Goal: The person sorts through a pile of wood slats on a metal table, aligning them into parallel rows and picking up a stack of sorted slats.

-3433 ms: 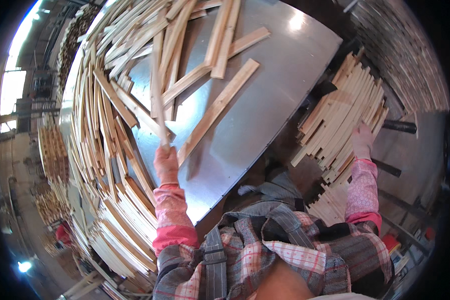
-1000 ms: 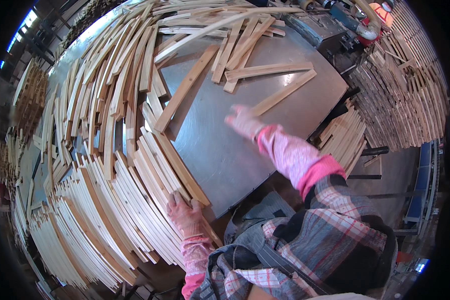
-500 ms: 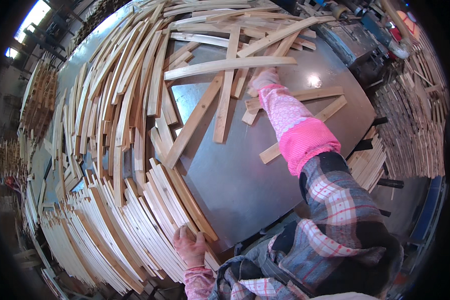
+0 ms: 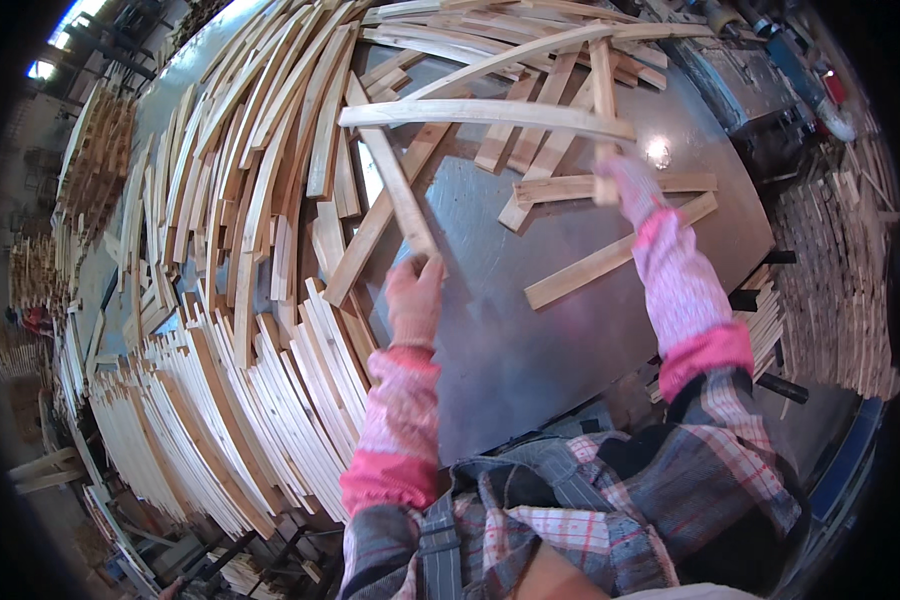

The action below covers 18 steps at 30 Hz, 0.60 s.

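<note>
My left hand [image 4: 413, 300] is closed on the near end of a pale wooden strip [image 4: 394, 185], which slants away to the upper left and passes under a long strip [image 4: 490, 113] lying crosswise. My right hand [image 4: 630, 188], slightly blurred, grips the near part of another wooden strip [image 4: 603, 85] that points away from me. Just below the right hand, two loose strips [image 4: 595, 268] rest on the metal tabletop [image 4: 500, 370]. Pink patterned sleeve covers reach over both my forearms.
To my left, a row of strips [image 4: 240, 430] lies side by side along the near table edge. A jumbled heap of strips [image 4: 260, 150] covers the far left. Machinery [image 4: 735, 85] stands beyond the far right corner, and stacked wood [image 4: 830, 290] stands off the right side.
My left hand has left the row of strips, moved up and taken hold of a strip's end. My right hand has moved right, turning its strip more upright in the view.
</note>
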Each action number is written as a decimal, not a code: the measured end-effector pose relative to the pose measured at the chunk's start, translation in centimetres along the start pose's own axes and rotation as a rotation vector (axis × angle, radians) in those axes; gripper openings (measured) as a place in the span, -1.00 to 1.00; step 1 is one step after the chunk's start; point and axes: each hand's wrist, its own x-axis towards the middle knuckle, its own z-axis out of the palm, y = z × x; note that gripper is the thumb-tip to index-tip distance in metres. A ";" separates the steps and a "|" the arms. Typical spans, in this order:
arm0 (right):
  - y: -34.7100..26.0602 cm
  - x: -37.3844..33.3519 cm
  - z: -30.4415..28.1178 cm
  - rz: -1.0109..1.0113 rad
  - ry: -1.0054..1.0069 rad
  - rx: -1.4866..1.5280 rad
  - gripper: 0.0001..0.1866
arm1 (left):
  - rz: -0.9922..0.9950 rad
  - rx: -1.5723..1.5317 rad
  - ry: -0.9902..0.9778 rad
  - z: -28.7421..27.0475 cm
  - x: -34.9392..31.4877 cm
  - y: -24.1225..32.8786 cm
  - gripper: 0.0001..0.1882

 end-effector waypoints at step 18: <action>11.7 -23.5 -9.1 0.155 -0.055 -0.232 -0.61 | -0.297 -0.988 -0.335 -4.2 1.2 -5.1 -0.75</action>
